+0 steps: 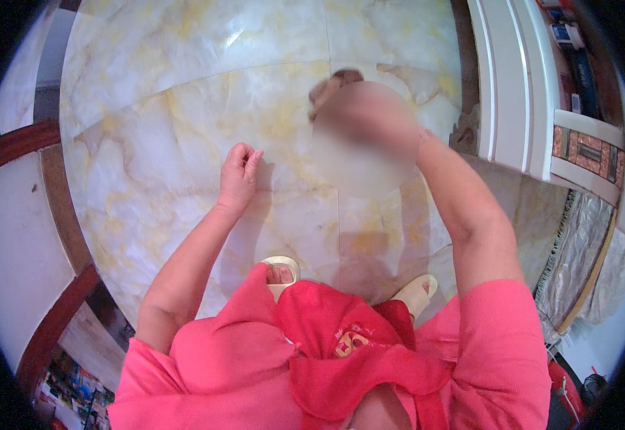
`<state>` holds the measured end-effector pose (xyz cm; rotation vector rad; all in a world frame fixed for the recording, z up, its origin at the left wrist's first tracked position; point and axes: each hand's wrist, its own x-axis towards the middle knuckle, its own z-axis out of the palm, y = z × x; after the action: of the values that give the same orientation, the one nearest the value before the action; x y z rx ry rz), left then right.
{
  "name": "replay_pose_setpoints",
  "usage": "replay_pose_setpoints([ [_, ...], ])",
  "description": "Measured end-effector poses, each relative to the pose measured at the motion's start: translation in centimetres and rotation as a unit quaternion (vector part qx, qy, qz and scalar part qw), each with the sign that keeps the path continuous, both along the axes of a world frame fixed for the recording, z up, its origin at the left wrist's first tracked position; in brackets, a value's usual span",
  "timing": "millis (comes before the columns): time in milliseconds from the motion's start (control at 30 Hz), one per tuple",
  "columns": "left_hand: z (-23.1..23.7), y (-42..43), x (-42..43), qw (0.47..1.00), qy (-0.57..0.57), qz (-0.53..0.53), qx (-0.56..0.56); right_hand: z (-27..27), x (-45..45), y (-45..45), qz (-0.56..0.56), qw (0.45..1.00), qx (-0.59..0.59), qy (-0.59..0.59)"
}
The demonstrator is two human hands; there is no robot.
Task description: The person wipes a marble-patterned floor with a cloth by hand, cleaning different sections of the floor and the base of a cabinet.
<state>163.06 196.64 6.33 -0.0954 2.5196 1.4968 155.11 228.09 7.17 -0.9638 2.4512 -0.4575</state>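
My left hand [241,174] hangs above the marbled tile floor [194,145], its fingers curled in to the thumb, with nothing visible in it. Farther out and to the right, a round blurred patch covers most of my right hand [390,118]. A soft-looking brown item [339,88], possibly a cloth, juts out past the fingers of that hand. It is smeared by motion while the floor stays sharp, so it looks held. The blur hides the fingers and the rest of the item.
White furniture with a ridged side [516,80] stands along the right. Below its patterned panel [589,150] hangs silvery fabric [581,247]. Dark red wooden trim [57,322] edges the left side. My feet in pale slippers [417,295] and my red apron [344,333] are at the bottom.
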Motion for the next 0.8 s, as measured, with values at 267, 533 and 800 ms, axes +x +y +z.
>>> replay_pose_setpoints([
  [267,-0.8,-1.7,1.4,0.998,0.008,0.051,-0.031,2.7,17.9,-3.1,0.164,0.969,0.174,-0.062],
  [533,-1.1,-0.6,0.4,0.999,0.028,0.025,-0.033,-2.3,12.5,-2.5,0.093,0.989,-0.085,0.072],
  [800,-0.6,0.5,-1.2,0.998,0.037,0.016,-0.042,3.1,-3.2,-1.6,-0.088,0.964,0.03,0.249],
])
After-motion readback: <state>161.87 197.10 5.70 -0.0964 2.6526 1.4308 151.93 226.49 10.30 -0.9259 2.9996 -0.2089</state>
